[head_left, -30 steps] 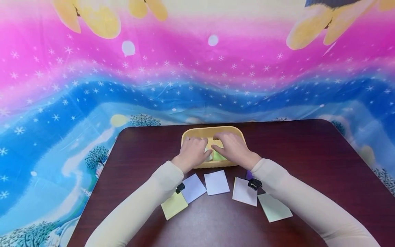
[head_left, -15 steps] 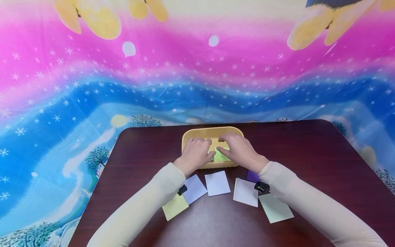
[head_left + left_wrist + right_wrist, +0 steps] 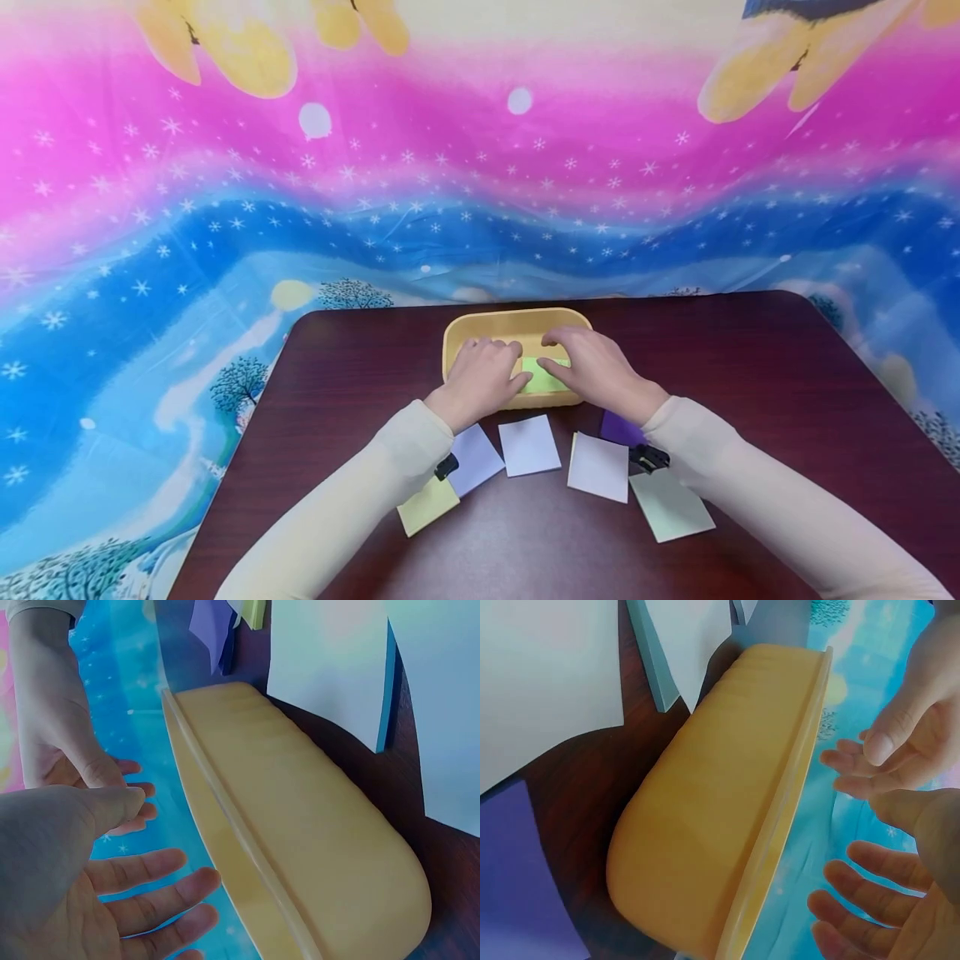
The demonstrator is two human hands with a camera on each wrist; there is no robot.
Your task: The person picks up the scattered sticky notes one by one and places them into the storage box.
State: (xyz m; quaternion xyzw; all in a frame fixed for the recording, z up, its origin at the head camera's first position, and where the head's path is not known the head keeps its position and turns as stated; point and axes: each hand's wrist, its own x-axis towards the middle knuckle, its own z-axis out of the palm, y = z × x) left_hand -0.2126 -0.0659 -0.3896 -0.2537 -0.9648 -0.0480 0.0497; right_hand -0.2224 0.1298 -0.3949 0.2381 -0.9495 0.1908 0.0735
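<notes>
Paper in a pale yellow pad (image 3: 427, 507) lay lower left of centre, just beside a lavender pad (image 3: 474, 458). Above these, the left hand (image 3: 483, 371) hung over the left part of a yellow tub (image 3: 517, 323) at mid-frame on the dark bench (image 3: 360, 358), its grip spread. A white pad (image 3: 530, 446) lay below the tub; a bright green pad (image 3: 534, 383) was inside, near the front wall. The right hand (image 3: 596, 367) hung over the tub's right part, its grip also spread. Lower right of centre lay a pinkish-white pad (image 3: 597, 468), a part-hidden purple pad (image 3: 619, 427) and a grey-green pad (image 3: 672, 508).
</notes>
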